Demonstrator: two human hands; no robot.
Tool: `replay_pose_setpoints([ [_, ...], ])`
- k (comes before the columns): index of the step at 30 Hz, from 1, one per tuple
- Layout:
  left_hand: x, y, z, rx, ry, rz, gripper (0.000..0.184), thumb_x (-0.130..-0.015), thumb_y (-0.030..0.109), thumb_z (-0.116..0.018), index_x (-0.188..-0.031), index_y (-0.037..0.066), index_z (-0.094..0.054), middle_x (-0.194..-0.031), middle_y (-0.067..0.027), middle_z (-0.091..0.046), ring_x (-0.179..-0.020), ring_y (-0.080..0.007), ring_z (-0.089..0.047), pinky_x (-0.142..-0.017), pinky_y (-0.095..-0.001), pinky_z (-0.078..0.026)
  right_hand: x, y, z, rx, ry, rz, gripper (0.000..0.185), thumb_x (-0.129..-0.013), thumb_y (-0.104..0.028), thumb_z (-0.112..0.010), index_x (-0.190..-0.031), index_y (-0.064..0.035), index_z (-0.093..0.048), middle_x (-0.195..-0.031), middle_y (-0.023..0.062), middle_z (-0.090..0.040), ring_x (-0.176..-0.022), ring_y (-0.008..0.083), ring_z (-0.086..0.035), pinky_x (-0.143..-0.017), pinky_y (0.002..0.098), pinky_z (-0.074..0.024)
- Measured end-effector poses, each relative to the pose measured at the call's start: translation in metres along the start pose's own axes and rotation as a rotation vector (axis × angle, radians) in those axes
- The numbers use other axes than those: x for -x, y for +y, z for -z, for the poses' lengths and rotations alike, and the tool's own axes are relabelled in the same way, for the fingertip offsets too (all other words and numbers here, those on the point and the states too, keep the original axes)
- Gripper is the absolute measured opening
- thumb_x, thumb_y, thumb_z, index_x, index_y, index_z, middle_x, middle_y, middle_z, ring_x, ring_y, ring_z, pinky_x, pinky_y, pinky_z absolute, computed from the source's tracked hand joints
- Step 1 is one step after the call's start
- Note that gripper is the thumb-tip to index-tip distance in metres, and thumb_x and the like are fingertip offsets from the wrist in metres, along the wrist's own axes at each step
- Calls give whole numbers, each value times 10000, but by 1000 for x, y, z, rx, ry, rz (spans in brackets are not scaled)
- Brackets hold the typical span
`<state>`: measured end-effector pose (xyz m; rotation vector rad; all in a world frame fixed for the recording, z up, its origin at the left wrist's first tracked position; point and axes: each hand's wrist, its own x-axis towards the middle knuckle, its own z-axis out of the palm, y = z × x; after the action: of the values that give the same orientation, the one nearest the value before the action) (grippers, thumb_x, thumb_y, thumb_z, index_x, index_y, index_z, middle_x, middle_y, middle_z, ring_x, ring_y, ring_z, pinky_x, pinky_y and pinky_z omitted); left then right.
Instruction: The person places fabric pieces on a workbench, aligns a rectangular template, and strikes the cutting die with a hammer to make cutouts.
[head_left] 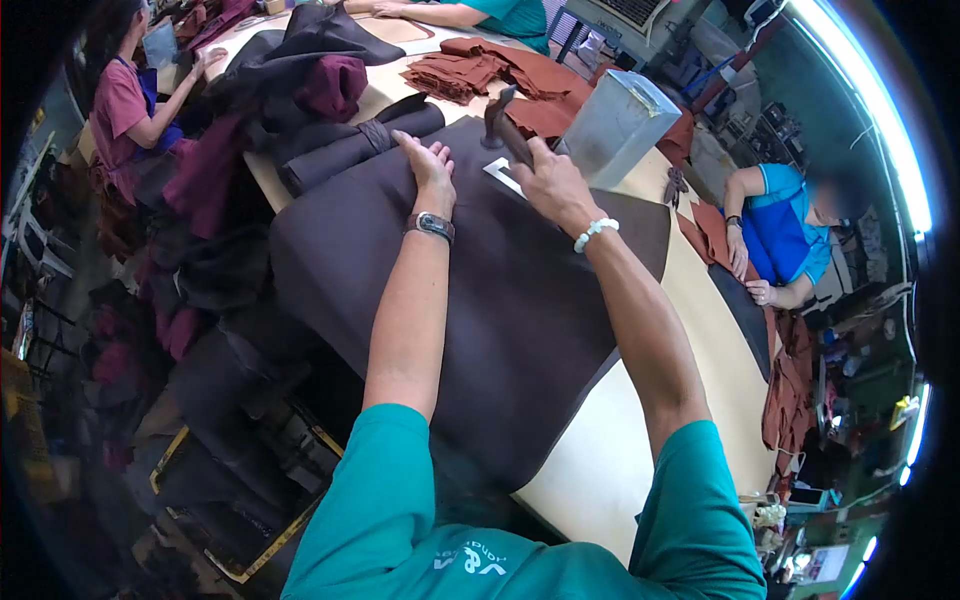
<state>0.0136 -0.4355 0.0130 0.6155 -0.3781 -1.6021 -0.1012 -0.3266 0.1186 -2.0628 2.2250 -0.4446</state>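
Observation:
A large dark brown sheet [500, 300] lies over the near part of the pale table and hangs past its edge. Above the sheet's far left part is my left hand [428, 165], palm turned up and fingers apart, holding nothing. My right hand [557, 185] is closed around the handle of a hammer [497, 118], whose head points away to the left. Beside that hand, a white flat piece [502, 176] with a cutout is partly hidden by it. Dark rolled material [355, 147], tied round its middle, lies beyond my left hand.
A grey box [622, 125] stands right of the hammer. Reddish-brown pieces [470, 70] lie on the far table [700, 290]. Co-workers are at the far left, far edge and right [790, 230]. Dark and maroon material [210, 190] hangs at the left.

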Motion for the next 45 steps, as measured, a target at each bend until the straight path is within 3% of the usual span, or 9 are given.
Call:
replay_pose_setpoints([
  [5, 0, -10, -12, -538, -93, -274, 783, -876, 619, -284, -1405, 47, -206, -1401, -250, -288, -1318, -352, -273, -1080, -400, -204, 62, 4, 18, -428, 91, -74, 339, -880, -291, -511, -1028, 13, -494, -694, 229, -595, -638, 381, -592, -647, 448, -458],
  [7, 13, -16, -21, -971, -203, -628, 710, -898, 551, -341, -1375, 25, -323, -1361, -249, -370, -1308, -326, -303, -1074, -357, -235, 107, 10, 22, -585, 114, -127, 339, -898, -299, -496, -1022, 17, -502, -626, 103, -539, -519, 204, -543, -538, 331, -444],
  [11, 43, -42, -24, -1677, -480, -1098, 727, -800, 648, -451, -1302, 121, -471, -1346, -148, -433, -1302, -344, -292, -1024, -641, -147, 182, 30, 12, -886, 161, -360, 330, -915, -250, -442, -1107, 13, -496, -699, 41, -523, -525, 95, -506, -486, 250, -416],
  [13, 57, -44, -24, -2050, -633, -913, 753, -775, 682, -461, -1291, 135, -487, -1360, -113, -426, -1311, -321, -282, -1018, -653, -147, 205, 33, 10, -977, 229, -429, 383, -912, -214, -419, -1223, 6, -462, -768, 49, -526, -563, 96, -513, -506, 244, -423],
  [22, 45, -54, -21, -2076, -632, -833, 797, -776, 703, -428, -1337, 138, -438, -1430, -124, -329, -1340, -330, -230, -1028, -646, -123, 223, 33, -22, -1229, 447, -472, 633, -825, -62, -553, -1366, 92, -264, -1248, 191, -467, -745, 113, -540, -691, 240, -462],
  [30, 82, -48, -42, -2026, -743, -808, 836, -767, 710, -438, -1349, 112, -408, -1432, -151, -311, -1339, -350, -226, -1019, -667, -98, 233, 23, -20, -787, 673, -367, 612, -814, -101, -558, -1357, 53, -322, -962, 151, -439, -829, 226, -481, -781, 295, -418],
  [35, 85, -36, -51, -2311, -1310, -1170, 677, -849, 581, -442, -1347, 124, -407, -1430, -159, -306, -1331, -360, -243, -1023, -641, -171, 230, 26, -18, -810, 616, -359, 608, -808, -91, -554, -1352, 57, -326, -964, 174, -438, -842, 257, -487, -795, 321, -419],
  [36, 99, -32, -52, -2083, -1189, -925, 629, -861, 537, -463, -1331, 120, -428, -1432, -164, -300, -1332, -361, -237, -1025, -622, -190, 229, 27, -19, -817, 583, -388, 608, -806, -90, -554, -1351, 57, -328, -965, 180, -439, -851, 266, -491, -803, 329, -419],
  [45, 165, -41, 7, -2068, -1153, -1188, 636, -875, 516, -455, -1398, 178, -325, -1470, -132, -233, -1352, -358, -193, -1024, -637, -138, 248, 31, -40, -805, 624, -437, 585, -811, -106, -572, -1342, 28, -367, -997, 182, -455, -907, 284, -496, -847, 332, -410],
])
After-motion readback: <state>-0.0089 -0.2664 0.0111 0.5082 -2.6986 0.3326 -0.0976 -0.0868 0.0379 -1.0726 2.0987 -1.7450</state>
